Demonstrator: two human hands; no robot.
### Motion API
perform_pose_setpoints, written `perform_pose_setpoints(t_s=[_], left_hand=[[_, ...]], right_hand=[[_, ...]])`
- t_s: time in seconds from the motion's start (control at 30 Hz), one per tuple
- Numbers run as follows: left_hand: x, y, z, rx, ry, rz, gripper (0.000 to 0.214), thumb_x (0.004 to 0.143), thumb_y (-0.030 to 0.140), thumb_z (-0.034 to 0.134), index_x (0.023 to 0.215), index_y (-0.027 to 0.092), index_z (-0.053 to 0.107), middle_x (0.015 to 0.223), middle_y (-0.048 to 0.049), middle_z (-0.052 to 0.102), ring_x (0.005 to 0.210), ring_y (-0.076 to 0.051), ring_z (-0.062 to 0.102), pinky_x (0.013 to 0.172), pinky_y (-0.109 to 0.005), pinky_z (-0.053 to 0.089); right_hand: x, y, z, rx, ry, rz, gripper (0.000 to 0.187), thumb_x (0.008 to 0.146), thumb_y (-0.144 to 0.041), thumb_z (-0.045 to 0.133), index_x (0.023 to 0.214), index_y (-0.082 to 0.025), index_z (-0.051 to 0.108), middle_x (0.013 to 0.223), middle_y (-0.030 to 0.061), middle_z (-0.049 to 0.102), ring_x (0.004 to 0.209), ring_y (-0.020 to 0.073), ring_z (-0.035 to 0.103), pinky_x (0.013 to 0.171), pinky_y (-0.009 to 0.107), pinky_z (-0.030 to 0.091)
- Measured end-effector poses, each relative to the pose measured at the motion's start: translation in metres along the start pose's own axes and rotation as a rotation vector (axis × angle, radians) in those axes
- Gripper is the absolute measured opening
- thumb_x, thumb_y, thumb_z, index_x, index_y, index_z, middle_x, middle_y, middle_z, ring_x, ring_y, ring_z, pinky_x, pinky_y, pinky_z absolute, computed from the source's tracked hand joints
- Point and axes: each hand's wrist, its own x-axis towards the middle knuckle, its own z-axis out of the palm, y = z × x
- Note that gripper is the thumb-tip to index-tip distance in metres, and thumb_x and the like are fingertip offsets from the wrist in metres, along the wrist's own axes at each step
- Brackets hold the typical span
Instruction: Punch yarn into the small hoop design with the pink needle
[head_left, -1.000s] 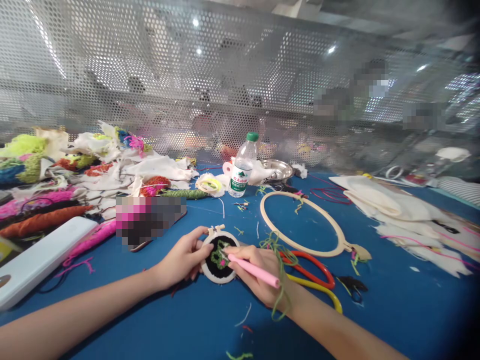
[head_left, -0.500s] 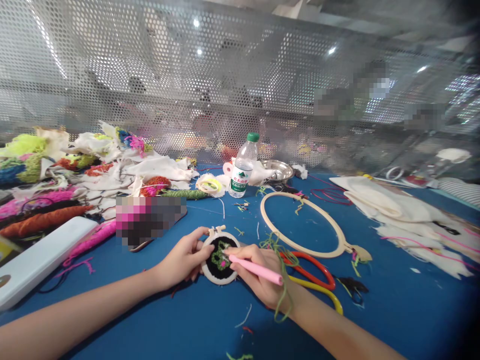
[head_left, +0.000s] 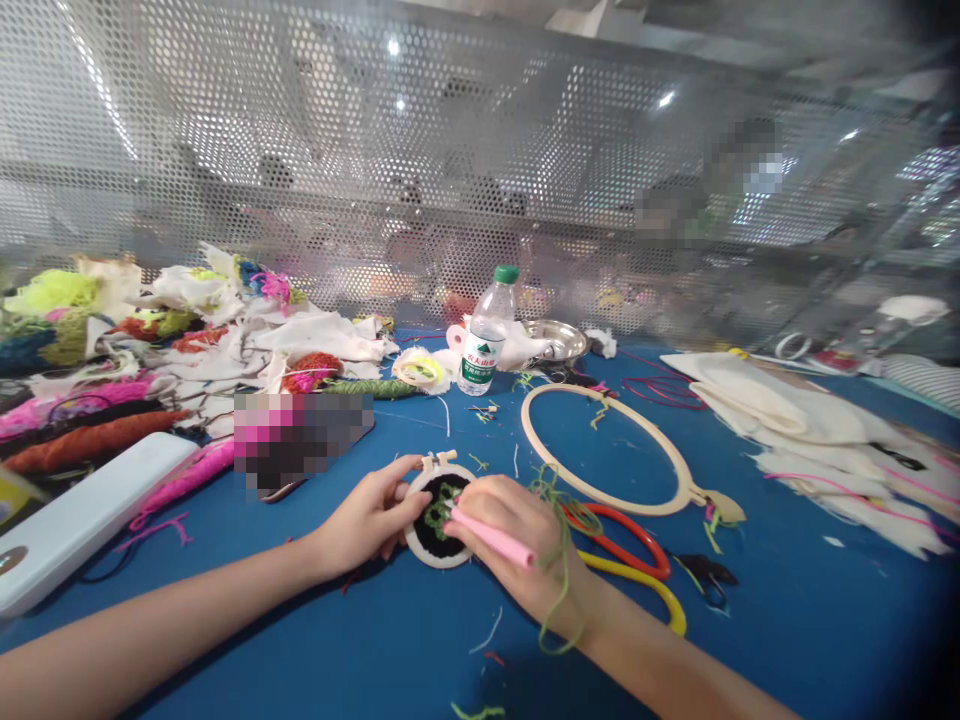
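Blue tabletop (head_left: pixel 337 640) stretches across the view, backed by a perforated metal panel (head_left: pixel 337 150). At far left, yarn and white cloth scraps (head_left: pixel 322 335) lie heaped, with orange-brown yarn (head_left: pixel 97 445) and a pale, rounded rectangular case (head_left: pixel 97 520) in front. Next comes a phone (head_left: pixel 361 425), its surface mostly pixelated. Near the middle, the left hand (head_left: pixel 375 520) is closed on the left edge of a small embroidery hoop (head_left: pixel 424 548), thumb on top. Inside it, black pile surrounds a green design, partly hidden by fingers. Beyond the hoop stands an upright water bottle (head_left: pixel 480 345) with a green cap. The right hand (head_left: pixel 514 540), at the hoop's right side, grips a pink-handled punch needle (head_left: pixel 495 540), its tip at the green design. Loose green yarn (head_left: pixel 559 585) drapes across that wrist. Further right are a large wooden hoop (head_left: pixel 679 465), lying flat, red (head_left: pixel 649 545) and yellow looped handles (head_left: pixel 667 590) nearer the wrist, then folded cream cloth (head_left: pixel 795 400).
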Motion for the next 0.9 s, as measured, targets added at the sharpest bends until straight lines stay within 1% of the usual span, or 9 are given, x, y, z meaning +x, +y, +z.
perform_pose_setpoints(t_s=[0.23, 0.37, 0.43, 0.47, 0.53, 0.63, 0.73, 0.8, 0.9], left_hand=[[0.0, -0.002, 0.0, 0.023, 0.026, 0.0, 0.042, 0.083, 0.039, 0.046, 0.118, 0.015, 0.04, 0.043, 0.009, 0.044, 0.029, -0.003, 0.036, 0.028, -0.011, 0.025], [0.0, -0.002, 0.001, 0.013, 0.005, 0.006, 0.046, 0.083, 0.039, 0.046, 0.123, 0.016, 0.038, 0.045, 0.0088, 0.045, 0.029, -0.003, 0.037, 0.028, -0.011, 0.026], [0.0, -0.001, 0.001, -0.01, -0.016, 0.001, 0.048, 0.083, 0.039, 0.047, 0.124, 0.017, 0.037, 0.045, 0.0087, 0.046, 0.029, -0.003, 0.037, 0.028, -0.01, 0.025], [0.0, -0.002, 0.001, -0.028, -0.023, -0.005, 0.049, 0.083, 0.039, 0.047, 0.124, 0.017, 0.036, 0.045, 0.0084, 0.047, 0.028, -0.003, 0.037, 0.027, -0.01, 0.025], [0.001, -0.003, 0.001, -0.07, -0.024, -0.021, 0.051, 0.082, 0.041, 0.048, 0.125, 0.016, 0.036, 0.045, 0.0073, 0.049, 0.026, -0.004, 0.038, 0.025, -0.011, 0.025], [0.003, -0.004, 0.0, -0.087, -0.001, -0.034, 0.055, 0.081, 0.043, 0.049, 0.126, 0.013, 0.036, 0.044, 0.0059, 0.052, 0.025, -0.004, 0.038, 0.024, -0.011, 0.026], [0.004, -0.003, 0.0, -0.076, 0.034, -0.043, 0.057, 0.081, 0.042, 0.05, 0.127, 0.012, 0.035, 0.042, 0.0059, 0.051, 0.024, -0.004, 0.037, 0.024, -0.011, 0.026], [0.003, -0.002, 0.0, -0.074, 0.041, -0.046, 0.057, 0.081, 0.042, 0.049, 0.128, 0.012, 0.035, 0.041, 0.0064, 0.05, 0.024, -0.004, 0.037, 0.024, -0.01, 0.026], [0.002, 0.0, 0.0, -0.09, 0.019, -0.047, 0.057, 0.081, 0.04, 0.049, 0.129, 0.014, 0.034, 0.042, 0.0063, 0.051, 0.024, -0.004, 0.038, 0.024, -0.01, 0.028]], right_hand=[[-0.002, -0.007, 0.007, -0.209, -0.042, -0.074, 0.021, 0.084, -0.021, 0.051, 0.063, -0.017, 0.055, 0.061, 0.0029, 0.057, 0.059, 0.0118, 0.052, 0.056, 0.023, 0.043], [-0.003, 0.001, 0.017, -0.25, -0.034, -0.091, 0.021, 0.084, -0.022, 0.051, 0.064, -0.017, 0.056, 0.062, 0.0027, 0.055, 0.059, 0.0123, 0.051, 0.055, 0.024, 0.041], [-0.004, 0.008, 0.023, -0.268, -0.007, -0.111, 0.023, 0.084, -0.022, 0.05, 0.062, -0.018, 0.055, 0.061, 0.0022, 0.053, 0.057, 0.0127, 0.049, 0.053, 0.025, 0.04], [-0.004, 0.012, 0.026, -0.259, 0.008, -0.118, 0.024, 0.084, -0.022, 0.05, 0.061, -0.018, 0.054, 0.06, 0.0019, 0.053, 0.056, 0.0129, 0.049, 0.052, 0.025, 0.039], [-0.004, 0.016, 0.026, -0.172, -0.013, -0.088, 0.02, 0.084, -0.023, 0.05, 0.065, -0.018, 0.055, 0.063, 0.0024, 0.055, 0.061, 0.0138, 0.051, 0.055, 0.025, 0.041], [-0.004, 0.014, 0.015, 0.053, -0.123, 0.082, 0.01, 0.084, -0.025, 0.05, 0.08, -0.019, 0.056, 0.075, 0.0032, 0.06, 0.073, 0.0149, 0.055, 0.065, 0.026, 0.045], [-0.004, 0.009, 0.002, 0.185, -0.17, 0.229, 0.01, 0.086, -0.024, 0.046, 0.085, -0.019, 0.055, 0.074, 0.0018, 0.062, 0.069, 0.0131, 0.058, 0.064, 0.024, 0.045], [-0.005, 0.007, -0.002, 0.207, -0.16, 0.242, 0.011, 0.086, -0.023, 0.044, 0.085, -0.019, 0.055, 0.073, 0.002, 0.063, 0.065, 0.0122, 0.059, 0.062, 0.023, 0.046], [-0.009, 0.008, -0.001, 0.189, -0.11, 0.153, 0.01, 0.085, -0.023, 0.045, 0.086, -0.018, 0.053, 0.074, 0.0037, 0.065, 0.065, 0.0126, 0.061, 0.06, 0.022, 0.047]])
